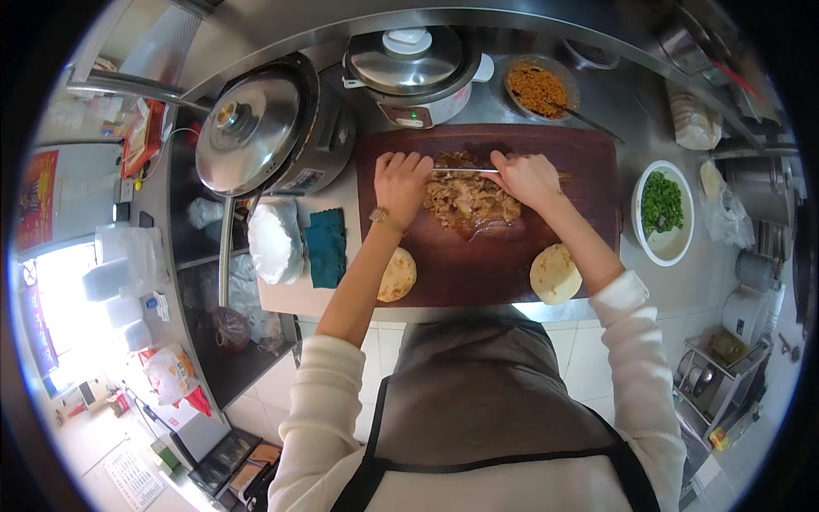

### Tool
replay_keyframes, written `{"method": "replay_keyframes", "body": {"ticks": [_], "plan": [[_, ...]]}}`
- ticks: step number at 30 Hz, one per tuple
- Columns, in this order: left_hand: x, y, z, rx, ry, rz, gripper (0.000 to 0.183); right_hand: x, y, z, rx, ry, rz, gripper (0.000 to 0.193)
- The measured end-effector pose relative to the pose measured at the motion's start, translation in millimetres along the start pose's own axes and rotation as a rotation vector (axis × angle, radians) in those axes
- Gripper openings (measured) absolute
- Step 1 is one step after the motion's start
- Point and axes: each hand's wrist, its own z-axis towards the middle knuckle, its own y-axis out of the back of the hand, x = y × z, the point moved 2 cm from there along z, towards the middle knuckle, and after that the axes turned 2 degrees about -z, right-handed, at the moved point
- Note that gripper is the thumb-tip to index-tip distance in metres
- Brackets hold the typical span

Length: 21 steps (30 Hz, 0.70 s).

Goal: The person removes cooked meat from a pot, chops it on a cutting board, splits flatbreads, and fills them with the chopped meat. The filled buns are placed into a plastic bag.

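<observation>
Dark wooden cutting board (pixel 512 264) on counter (pixel 341 294): landmark. Behind board: lidded pot (pixel 256 128), rice cooker (pixel 414 72). Near board edge: two flatbreads (pixel 397 275) (pixel 554 273). Board centre: chopped meat pile (pixel 469 200), judged soft, moist, loose; steady from the side, not lifted. Above pile: knife (pixel 465 170), stiff, thin; take at handle. Right hand (pixel 529 177) clenched on knife handle. Left hand (pixel 401 179) grasping nothing, fingers curled, pressed at the pile's left edge.
</observation>
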Motion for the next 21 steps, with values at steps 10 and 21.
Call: {"method": "replay_keyframes", "body": {"ticks": [10, 21], "plan": [[-4.9, 96.4, -86.3, -0.376, 0.49, -0.297, 0.03, 43.4, 2.9, -84.8, -0.103, -0.315, 0.262, 0.019], [96.6, 32.2, -265.9, 0.016, 0.539, -0.164, 0.046, 130.3, -31.1, -84.8, -0.066, -0.698, 0.286, 0.021]]}}
